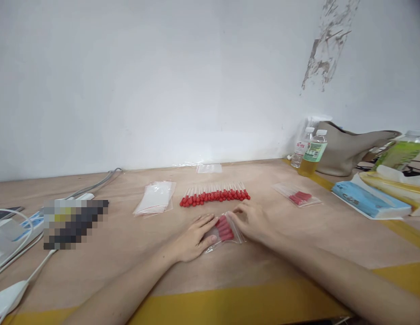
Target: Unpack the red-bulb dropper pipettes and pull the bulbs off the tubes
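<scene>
White cables (13,253) are trailing across the left of the tan wooden table (298,253). A stack of empty clear plastic bags (155,197) is lying beside a row of red-tipped thin sticks (215,194). The left hand (193,237) and right hand (252,221) are lying flat, fingers spread, pressing a small clear zip bag of red-tipped sticks (224,229) between them. Another filled clear bag (297,195) is resting further right, near two plastic bottles (310,151).

bare table (298,243) open right of the hands, row of red-tipped sticks (215,195) blocking just beyond, stack of empty bags (155,197) far-left, cables (23,253) crowding left edge, bottles (311,151) far right
</scene>
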Demonstrator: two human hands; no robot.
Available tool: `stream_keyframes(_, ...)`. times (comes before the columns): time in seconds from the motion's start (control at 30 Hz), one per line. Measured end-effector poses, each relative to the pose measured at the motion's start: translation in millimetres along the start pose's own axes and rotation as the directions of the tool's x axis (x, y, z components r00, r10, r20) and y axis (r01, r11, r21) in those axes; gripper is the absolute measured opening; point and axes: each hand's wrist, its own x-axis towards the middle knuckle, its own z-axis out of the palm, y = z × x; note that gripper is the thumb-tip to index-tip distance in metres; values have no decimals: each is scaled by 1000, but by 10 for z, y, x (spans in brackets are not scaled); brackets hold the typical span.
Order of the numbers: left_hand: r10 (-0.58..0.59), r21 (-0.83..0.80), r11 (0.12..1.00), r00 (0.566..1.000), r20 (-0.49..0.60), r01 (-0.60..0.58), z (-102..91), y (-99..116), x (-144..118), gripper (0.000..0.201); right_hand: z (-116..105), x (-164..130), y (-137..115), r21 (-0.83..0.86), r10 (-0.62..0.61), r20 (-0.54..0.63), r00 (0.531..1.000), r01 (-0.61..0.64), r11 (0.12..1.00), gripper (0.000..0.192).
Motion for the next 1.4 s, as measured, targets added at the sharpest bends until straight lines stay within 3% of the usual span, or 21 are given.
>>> stream_keyframes(0.07, 3, 18, 1000, 1000, 15, -4, -19, -26, -12, 52, -9, 144, 78, 32, 185, 174, 967, -194, 981, 31)
stream_keyframes(0.13, -6, 27, 1000, 1000, 27, 5, -43, -35, -25, 54, 19, 259, 133, 114, 284, 424, 860, -362, 925, 37)
stream_keyframes(0.23, -38, 22, 999, 997, 60, 37, -80, -34, -40, 58, 73, 326, 139, 204, 305, 683, 664, -573, 794, 37)
stream_keyframes(0.33, -56, 23, 998, 996, 77, 54, -102, -40, -45, 59, 89, 289, 103, 272, 253, 771, 584, -661, 699, 28)
stream_keyframes(0.5, -68, 0, 998, 997, 31, 68, -78, -73, -51, 56, 65, 203, 127, 341, 222, 802, 554, -730, 592, 17)
stream_keyframes(0.6, -35, -54, 998, 998, -53, 32, -67, -60, -23, 50, 93, 190, 153, 361, 248, 774, 583, -728, 583, 21)
stream_keyframes(0.7, 57, -81, 994, 975, -213, -76, -85, -14, 91, 39, 147, 197, 118, 390, 247, 744, 620, -704, 593, 25)
stream_keyframes(0.77, 145, -60, 984, 954, -264, -166, -101, 10, 211, 34, 177, 204, 67, 416, 220, 738, 638, -687, 596, 26)
stream_keyframes(0.97, 400, -3, 912, 888, -225, -411, -87, -57, 493, 28, 201, 214, 14, 458, 200, 731, 652, -687, 564, 28)
stream_keyframes(1.27, 439, 56, 896, 859, -263, -440, -2, -147, 549, 23, 156, 216, 71, 473, 139, 810, 569, -775, 419, 16)
stream_keyframes(1.4, 442, 131, 897, 862, -249, -422, -22, -113, 554, 26, 150, 221, 57, 458, 163, 815, 557, -790, 409, 18)
